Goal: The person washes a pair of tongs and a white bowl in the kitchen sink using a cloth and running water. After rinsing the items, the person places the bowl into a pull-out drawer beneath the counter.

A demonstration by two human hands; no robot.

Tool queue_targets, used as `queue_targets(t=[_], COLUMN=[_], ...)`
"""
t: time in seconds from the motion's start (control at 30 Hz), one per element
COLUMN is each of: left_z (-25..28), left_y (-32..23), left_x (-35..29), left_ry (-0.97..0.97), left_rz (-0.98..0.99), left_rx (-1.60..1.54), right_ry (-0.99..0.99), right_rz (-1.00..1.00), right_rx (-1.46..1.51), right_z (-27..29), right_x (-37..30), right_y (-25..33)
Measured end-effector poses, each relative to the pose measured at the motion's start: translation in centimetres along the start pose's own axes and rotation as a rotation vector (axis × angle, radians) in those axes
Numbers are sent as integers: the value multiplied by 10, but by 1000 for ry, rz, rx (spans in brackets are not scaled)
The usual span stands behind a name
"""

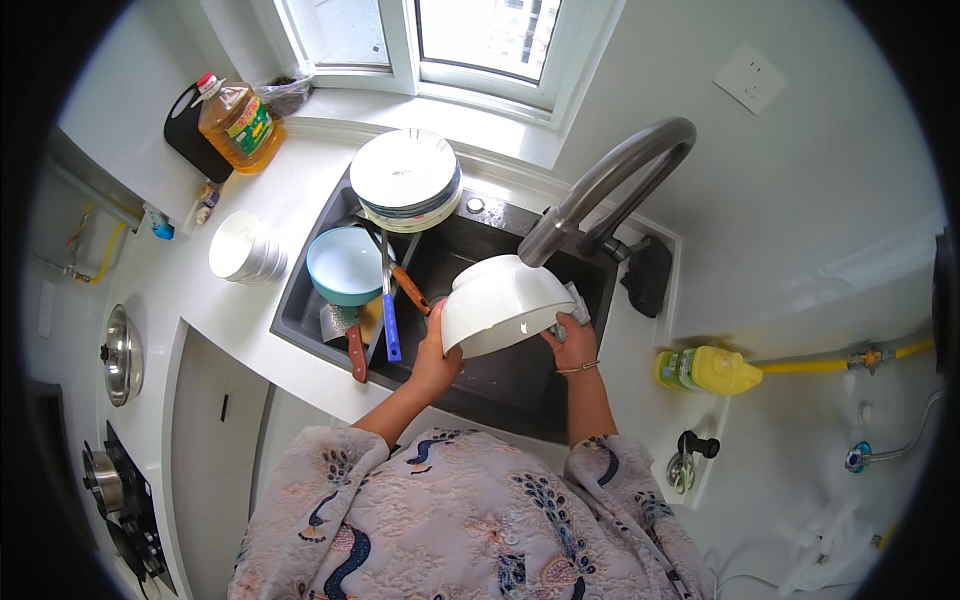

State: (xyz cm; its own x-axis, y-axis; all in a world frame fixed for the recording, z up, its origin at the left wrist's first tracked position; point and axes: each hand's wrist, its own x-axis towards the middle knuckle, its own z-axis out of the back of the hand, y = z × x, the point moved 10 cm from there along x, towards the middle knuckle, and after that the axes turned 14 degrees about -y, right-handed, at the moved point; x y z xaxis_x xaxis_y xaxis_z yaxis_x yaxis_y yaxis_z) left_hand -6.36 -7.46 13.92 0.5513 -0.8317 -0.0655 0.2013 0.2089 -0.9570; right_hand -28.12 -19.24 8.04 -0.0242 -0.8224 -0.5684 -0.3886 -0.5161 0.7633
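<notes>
A large white bowl (503, 302) is tipped on its side over the right basin of the dark sink (510, 395), its base toward the faucet. My left hand (437, 352) grips the bowl's left rim. At the opposite side, my right hand (574, 345) is closed on a pale grey cloth (577, 303) pressed against the bowl. The faucet (600, 180) arches down just above the bowl; I cannot make out any running water. A light blue bowl (345, 262), a knife with a red-brown handle (356, 352) and a blue-handled utensil (391, 325) lie to the left.
Stacked plates (404, 170) rest at the sink's back left corner. White bowls (240, 248) are nested on the left counter, below an oil bottle (240, 125). A yellow jug (706, 370) lies at the right. A pot lid (121, 355) and a pot (102, 480) are far left.
</notes>
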Motion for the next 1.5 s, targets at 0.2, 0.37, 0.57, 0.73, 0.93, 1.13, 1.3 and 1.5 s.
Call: queue_targets(t=[0.2,0.37,0.57,0.73,0.93,1.13,1.3,1.5], left_z=[-18,-34,-49,-44,-36,-43,-24,-7], left_y=[41,52,54,47,37,29,40,52], left_x=[-10,-18,-24,-15,-5,8,2,0], left_ry=[76,178,184,137,153,149,112,64], left_rz=[333,787,992,974,899,798,808,796], left_rx=[-239,-403,-612,-657,-657,-558,-561,-596], right_ry=[37,-6,-311,-345,-245,-325,-226,-116], right_rz=[212,185,254,295,277,794,25,-72], right_rx=[-172,-89,33,-119,-452,-565,-102,32], right_z=[6,16,52,46,38,64,34,13], right_x=[-5,11,66,107,151,176,96,39], right_y=[24,25,63,114,135,124,-5,-29])
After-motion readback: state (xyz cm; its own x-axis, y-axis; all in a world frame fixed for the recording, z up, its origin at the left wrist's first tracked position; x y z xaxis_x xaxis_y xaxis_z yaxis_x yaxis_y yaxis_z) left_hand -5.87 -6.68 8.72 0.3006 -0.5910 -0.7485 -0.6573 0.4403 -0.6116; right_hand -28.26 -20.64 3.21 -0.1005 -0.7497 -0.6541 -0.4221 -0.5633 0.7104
